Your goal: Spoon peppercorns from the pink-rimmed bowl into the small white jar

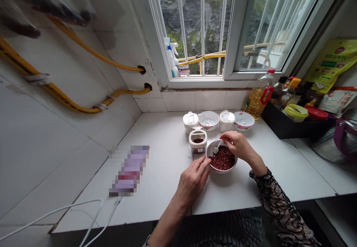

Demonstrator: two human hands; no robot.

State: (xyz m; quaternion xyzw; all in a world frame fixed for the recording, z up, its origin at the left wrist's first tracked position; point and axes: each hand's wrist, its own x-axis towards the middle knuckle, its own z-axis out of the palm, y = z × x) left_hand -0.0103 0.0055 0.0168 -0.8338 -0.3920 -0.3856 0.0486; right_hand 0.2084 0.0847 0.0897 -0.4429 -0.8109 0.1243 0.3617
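A white bowl with a pinkish rim stands on the counter and holds many small dark red, peppercorn-like pieces. My left hand grips the bowl at its left side, thumb near the rim. Above the bowl's far right edge, my right hand pinches the handle of a small white spoon, its head down inside the bowl. Just left of the bowl is a small white-rimmed jar, lid raised, with similar dark red pieces in it.
Behind stand two white lidded jars and two white bowls. An oil bottle and a black box of condiments are at right. A pixelated phone-like object with a white cable lies left.
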